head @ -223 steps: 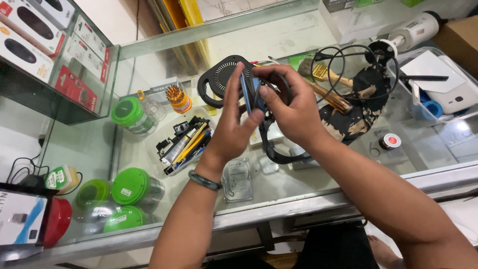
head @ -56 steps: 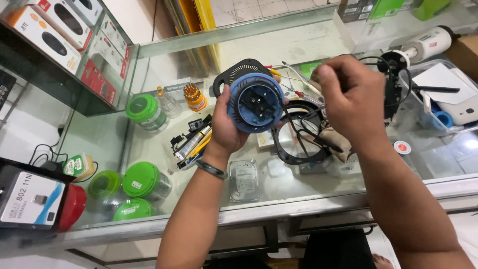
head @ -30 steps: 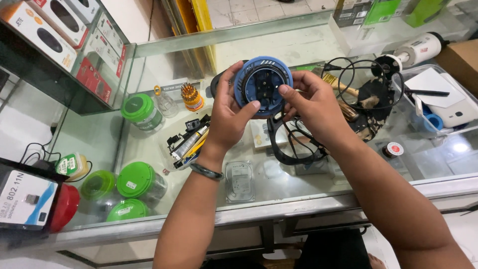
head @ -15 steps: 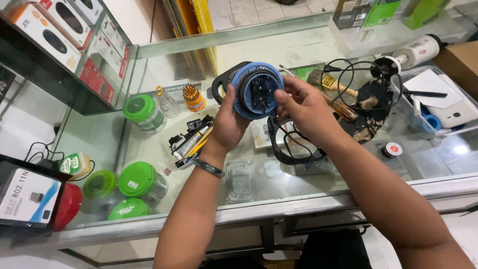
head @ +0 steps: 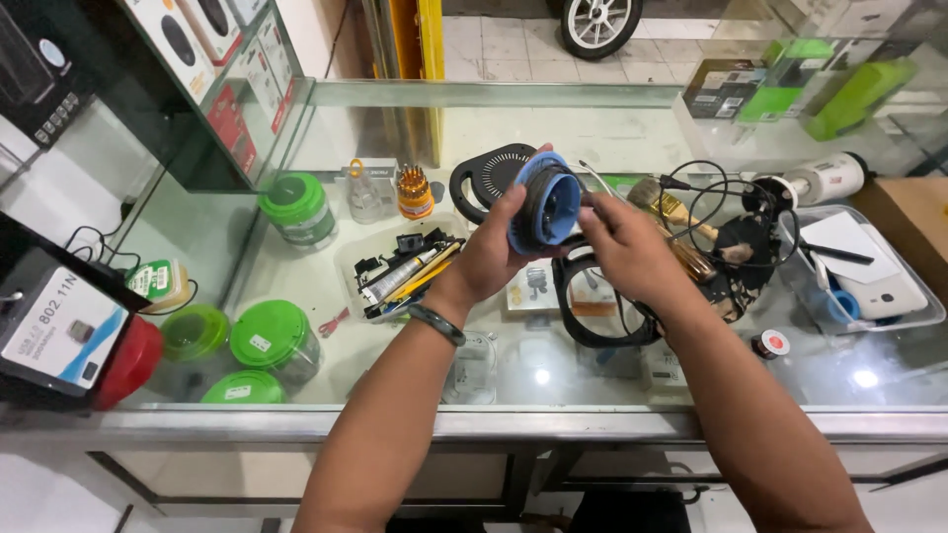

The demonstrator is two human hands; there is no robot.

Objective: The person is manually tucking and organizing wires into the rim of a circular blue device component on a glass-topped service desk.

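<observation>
While the blue round housing (head: 545,202) is cupped above the glass counter (head: 612,380) in the left hand (head: 494,252), its open face is turned rightward, so the right hand (head: 627,247) fingertips are pinched at its rim.

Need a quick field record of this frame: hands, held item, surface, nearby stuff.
left hand: holds blue round part from the side
right hand: fingers at the part's open face
held item: blue ring around a dark core, tilted, above the counter
surface: glass counter
left of hands: tray of small tools, green-lidded jars
behind part: black round grille
right: brush, black cables
</observation>
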